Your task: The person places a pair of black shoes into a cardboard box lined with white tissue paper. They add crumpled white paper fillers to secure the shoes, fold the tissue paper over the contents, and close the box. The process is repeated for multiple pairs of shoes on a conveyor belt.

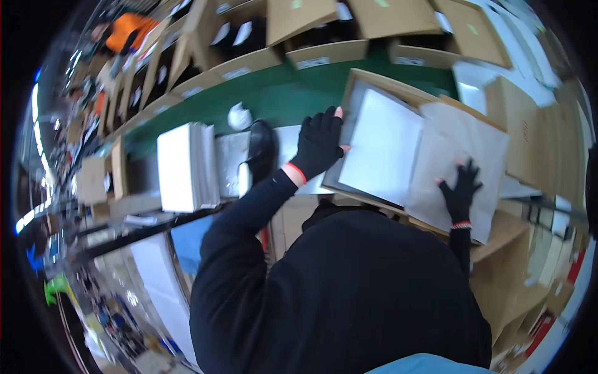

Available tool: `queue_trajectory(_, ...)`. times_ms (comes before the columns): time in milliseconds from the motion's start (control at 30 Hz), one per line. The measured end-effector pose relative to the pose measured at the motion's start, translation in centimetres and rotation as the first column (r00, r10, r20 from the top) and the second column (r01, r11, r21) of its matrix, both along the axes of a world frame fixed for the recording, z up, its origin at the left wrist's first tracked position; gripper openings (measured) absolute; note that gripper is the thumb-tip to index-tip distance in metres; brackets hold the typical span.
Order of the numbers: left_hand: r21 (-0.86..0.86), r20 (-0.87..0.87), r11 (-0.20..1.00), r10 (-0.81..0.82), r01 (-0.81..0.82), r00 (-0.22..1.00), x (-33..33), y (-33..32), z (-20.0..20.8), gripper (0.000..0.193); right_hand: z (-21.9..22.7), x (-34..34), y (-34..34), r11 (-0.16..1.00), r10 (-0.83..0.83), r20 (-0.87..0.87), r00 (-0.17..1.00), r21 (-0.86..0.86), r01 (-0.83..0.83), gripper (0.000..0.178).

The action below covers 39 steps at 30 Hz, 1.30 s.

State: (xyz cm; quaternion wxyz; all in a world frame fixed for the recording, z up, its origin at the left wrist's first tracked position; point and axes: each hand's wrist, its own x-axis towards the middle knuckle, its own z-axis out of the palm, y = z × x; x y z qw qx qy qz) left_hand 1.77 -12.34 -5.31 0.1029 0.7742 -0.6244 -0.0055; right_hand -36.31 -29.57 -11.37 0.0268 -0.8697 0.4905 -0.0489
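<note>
An open cardboard box [398,91] stands in front of me, with a flat white sheet [381,146] inside it. My left hand [319,143], in a black glove with bare fingertips, rests at the box's left edge with its fingers stretched out. A large sheet of thin white paper [430,162] hangs over the box's right side. My right hand [462,190], gloved alike, lies on that paper with fingers spread. Left of the box is a shiny black shoe or boot [262,144], beside a clear plastic wrapping [233,156]. What lies beneath the white sheets is hidden.
A crumpled white paper ball [239,116] sits on the green surface [274,93]. At left stands a stack of white sheets [187,165]. Several open cardboard boxes [330,55] line the far side. A person in orange [129,32] is at the far left.
</note>
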Motion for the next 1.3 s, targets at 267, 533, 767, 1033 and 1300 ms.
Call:
queue_trajectory(267, 0.828, 0.119, 0.526, 0.172, -0.194, 0.978, 14.3, 13.6, -1.9, 0.094, -1.4, -2.8, -0.5, 0.981, -0.159, -0.053, 0.986, -0.121, 0.152, 0.079)
queue_trajectory(533, 0.566, -0.748, 0.819, 0.461, 0.096, 0.477, 14.9, 9.8, 5.5, 0.089, -1.8, -1.4, 0.6, 0.961, -0.254, -0.116, 0.960, -0.147, 0.236, 0.076)
queue_trajectory(767, 0.147, -0.622, 0.915, -0.210, 0.376, 0.754, 3.7, -2.3, 2.2, 0.081, -4.9, -7.4, -1.0, 0.860, -0.306, 0.192, 0.932, -0.363, 0.358, 0.059)
queue_trajectory(1033, 0.148, -0.324, 0.865, -0.415, 0.479, 0.850, -6.9, -8.8, -9.2, 0.081, -7.0, -7.5, 0.3, 0.880, -0.413, -0.093, 0.906, -0.298, 0.370, 0.045)
queue_trajectory(1300, 0.104, -0.153, 0.893, -0.420, 0.438, 0.894, -8.2, -8.6, -8.8, 0.070, -0.1, -5.3, -5.1, 0.912, -0.354, 0.447, 0.822, 0.360, 0.197, 0.042)
